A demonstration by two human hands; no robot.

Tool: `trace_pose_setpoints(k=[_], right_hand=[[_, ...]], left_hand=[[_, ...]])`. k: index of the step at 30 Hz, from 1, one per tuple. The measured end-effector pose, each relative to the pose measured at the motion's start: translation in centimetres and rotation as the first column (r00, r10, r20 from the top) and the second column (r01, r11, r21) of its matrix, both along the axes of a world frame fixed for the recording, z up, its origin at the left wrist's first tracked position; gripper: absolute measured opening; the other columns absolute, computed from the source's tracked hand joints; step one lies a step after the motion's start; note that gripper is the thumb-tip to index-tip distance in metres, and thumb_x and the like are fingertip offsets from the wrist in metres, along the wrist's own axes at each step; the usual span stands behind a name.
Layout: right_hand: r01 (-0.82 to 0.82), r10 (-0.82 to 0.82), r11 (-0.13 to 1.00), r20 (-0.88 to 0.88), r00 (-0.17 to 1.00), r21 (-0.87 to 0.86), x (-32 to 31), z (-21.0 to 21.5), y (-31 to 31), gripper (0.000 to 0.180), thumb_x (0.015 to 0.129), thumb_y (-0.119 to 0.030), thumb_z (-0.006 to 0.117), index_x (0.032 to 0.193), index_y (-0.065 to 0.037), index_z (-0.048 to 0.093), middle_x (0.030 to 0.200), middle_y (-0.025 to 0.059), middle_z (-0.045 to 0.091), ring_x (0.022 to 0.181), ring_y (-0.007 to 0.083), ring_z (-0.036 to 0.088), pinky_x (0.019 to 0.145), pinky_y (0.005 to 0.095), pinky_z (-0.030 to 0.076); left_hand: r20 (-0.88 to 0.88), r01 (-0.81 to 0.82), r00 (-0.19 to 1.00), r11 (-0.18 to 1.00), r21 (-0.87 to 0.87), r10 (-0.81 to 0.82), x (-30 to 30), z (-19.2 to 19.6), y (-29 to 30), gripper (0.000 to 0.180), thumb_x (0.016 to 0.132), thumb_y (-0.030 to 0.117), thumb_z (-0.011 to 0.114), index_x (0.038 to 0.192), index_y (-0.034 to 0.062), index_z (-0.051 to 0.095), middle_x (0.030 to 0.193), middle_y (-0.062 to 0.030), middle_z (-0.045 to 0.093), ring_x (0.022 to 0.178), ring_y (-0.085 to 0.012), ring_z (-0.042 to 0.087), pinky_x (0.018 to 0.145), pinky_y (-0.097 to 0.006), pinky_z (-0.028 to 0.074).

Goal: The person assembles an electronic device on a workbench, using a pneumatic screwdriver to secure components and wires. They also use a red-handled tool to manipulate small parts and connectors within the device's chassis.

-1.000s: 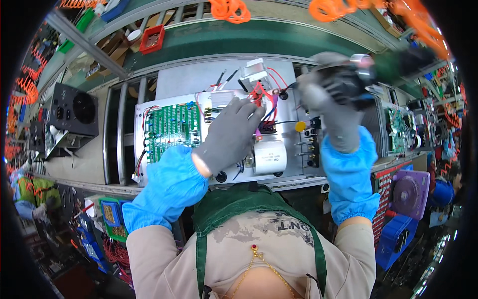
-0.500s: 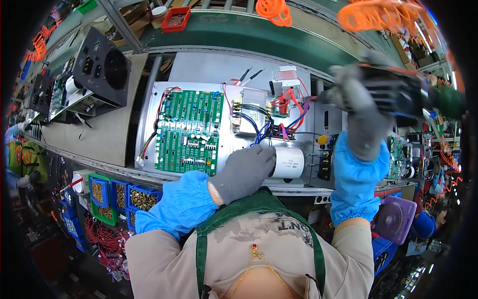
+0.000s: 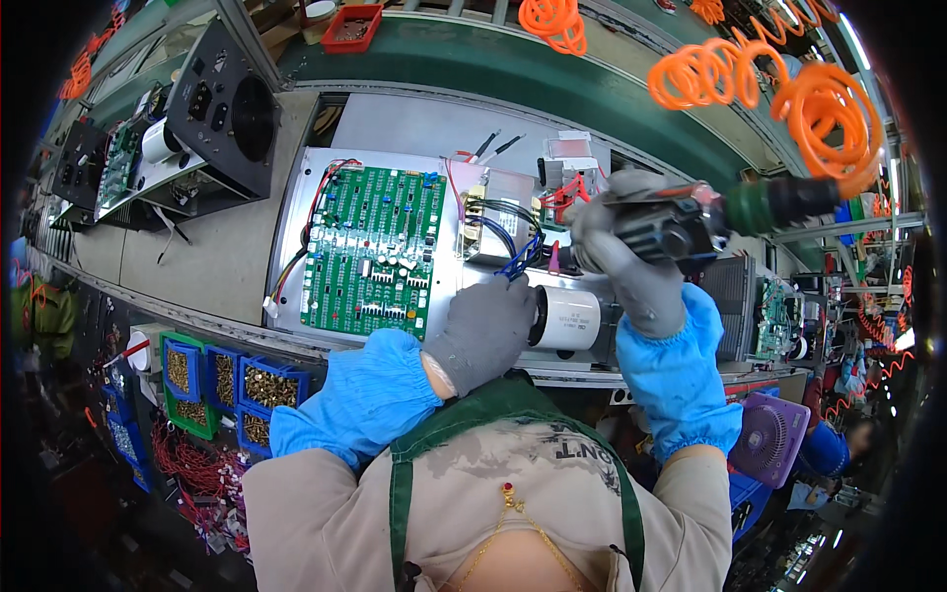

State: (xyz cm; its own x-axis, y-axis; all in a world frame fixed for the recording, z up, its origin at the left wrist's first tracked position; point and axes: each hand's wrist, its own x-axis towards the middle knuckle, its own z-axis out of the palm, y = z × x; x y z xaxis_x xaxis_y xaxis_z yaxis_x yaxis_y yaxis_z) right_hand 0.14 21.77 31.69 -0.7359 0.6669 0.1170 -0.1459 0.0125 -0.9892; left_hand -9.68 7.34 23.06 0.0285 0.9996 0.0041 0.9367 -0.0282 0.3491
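Note:
My right hand (image 3: 631,252), in a grey glove, is wrapped round a dark power screwdriver (image 3: 671,232) with a green rear part. It lies across the right part of the metal chassis, its front end towards the wires. My gloved left hand (image 3: 483,331) is closed, its fingertips on blue and black wires (image 3: 518,259) beside the black end of a white cylindrical capacitor (image 3: 570,319). The wires come from a transformer (image 3: 508,197). To the left, a green circuit board (image 3: 375,252) is mounted on the chassis plate (image 3: 291,227). The screwdriver's tip is hard to make out.
Black-panelled units (image 3: 222,109) stand at the left. Blue bins (image 3: 271,385) of brass-coloured fasteners sit at the lower left. Orange coiled hoses (image 3: 710,74) hang at the upper right. A purple fan (image 3: 769,439) is at the lower right, and a red tray (image 3: 351,28) at the back.
My right hand has brought the screwdriver left and down, closer to the wires and capacitor. My left hand has shifted slightly and stays by the wires. An orange hose now shows more clearly.

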Motion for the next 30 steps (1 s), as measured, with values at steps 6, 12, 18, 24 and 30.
trace_pose_setpoints(k=[6,12,18,24,30], right_hand=[[0.014,0.005,0.991,-0.143,0.990,0.132,-1.4,-0.2,0.2,0.040,0.073,0.006,0.066,0.110,-0.001,0.053,0.090,0.0085,0.063,0.083,0.0145,0.063,0.075,0.0300,0.053],[-0.041,0.018,0.970,0.096,0.995,0.241,-1.0,-0.3,0.2,0.041,0.077,-0.002,0.063,0.115,-0.007,0.048,0.077,0.0032,0.057,0.070,0.0150,0.054,0.086,0.0423,0.045],[-0.023,0.039,0.987,-0.096,0.995,0.158,-0.9,-0.8,0.0,0.044,0.075,-0.001,0.064,0.116,-0.005,0.048,0.075,0.0040,0.057,0.066,0.0140,0.054,0.086,0.0415,0.046],[0.019,-0.012,0.992,0.059,0.998,-0.122,-0.6,-2.6,0.7,0.043,0.071,0.007,0.067,0.110,0.000,0.051,0.087,0.0078,0.063,0.082,0.0136,0.062,0.075,0.0290,0.052],[-0.216,0.211,0.961,0.048,0.976,0.171,-1.0,0.6,0.5,0.039,0.070,0.009,0.057,0.105,-0.005,0.048,0.076,0.0050,0.056,0.070,0.0150,0.056,0.089,0.0454,0.046]], left_hand=[[0.226,-0.066,0.967,0.974,-0.215,0.115,0.3,0.2,0.6,0.042,0.077,0.015,0.057,0.117,0.0018,0.052,0.131,-0.0180,0.047,0.083,-0.0313,0.065,0.067,-0.043,0.054],[0.250,-0.046,0.960,0.951,-0.307,0.127,-0.1,0.8,1.4,0.035,0.078,0.016,0.057,0.110,0.0027,0.054,0.128,-0.0192,0.049,0.079,-0.0332,0.066,0.068,-0.045,0.053],[0.272,-0.064,0.953,0.968,-0.242,0.131,-0.3,-0.1,1.4,0.027,0.080,0.017,0.054,0.103,0.0027,0.055,0.113,-0.0183,0.057,0.078,-0.0326,0.066,0.067,-0.045,0.053],[0.270,-0.065,0.954,0.969,-0.238,0.130,-0.3,-0.5,1.5,0.025,0.081,0.018,0.053,0.101,0.0035,0.056,0.099,-0.0160,0.061,0.075,-0.0321,0.065,0.064,-0.045,0.052],[0.300,-0.075,0.945,0.979,-0.191,0.131,-0.7,-1.2,1.3,0.026,0.080,0.019,0.054,0.102,0.0044,0.056,0.089,-0.0138,0.063,0.073,-0.0309,0.065,0.062,-0.044,0.052]])
